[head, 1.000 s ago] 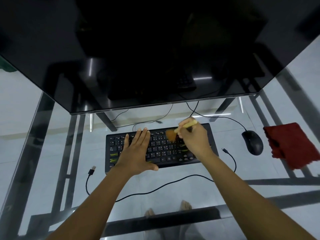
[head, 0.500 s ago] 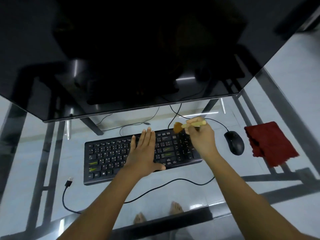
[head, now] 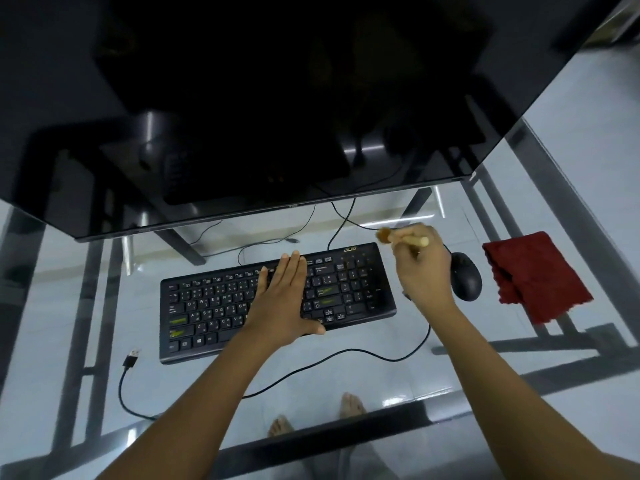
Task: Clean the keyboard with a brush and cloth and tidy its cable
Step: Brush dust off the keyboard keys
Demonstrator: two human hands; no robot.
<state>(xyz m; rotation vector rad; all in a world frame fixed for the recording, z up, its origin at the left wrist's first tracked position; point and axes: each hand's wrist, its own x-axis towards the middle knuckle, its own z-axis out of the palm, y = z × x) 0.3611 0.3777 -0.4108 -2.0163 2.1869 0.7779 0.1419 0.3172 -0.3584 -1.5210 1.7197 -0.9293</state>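
A black keyboard (head: 214,306) lies on the glass table. My left hand (head: 284,299) rests flat on its middle keys, fingers straight. My right hand (head: 420,271) grips a small brush (head: 403,239) with a pale handle and orange-brown bristles, held just past the keyboard's far right corner. The keyboard's black cable (head: 346,353) loops along the table's front and ends in a loose USB plug (head: 131,358) at the left. A folded red cloth (head: 533,275) lies at the right.
A black mouse (head: 465,280) sits between the keyboard and the cloth. A big dark monitor (head: 277,98) overhangs the far side of the glass table (head: 415,386). Thin cables (head: 263,242) run behind the keyboard. Bare feet show through the glass.
My right hand has swept the brush from the keyboard's right-centre keys to beyond its far right corner. The left hand stays flat on the keys. The view has shifted.
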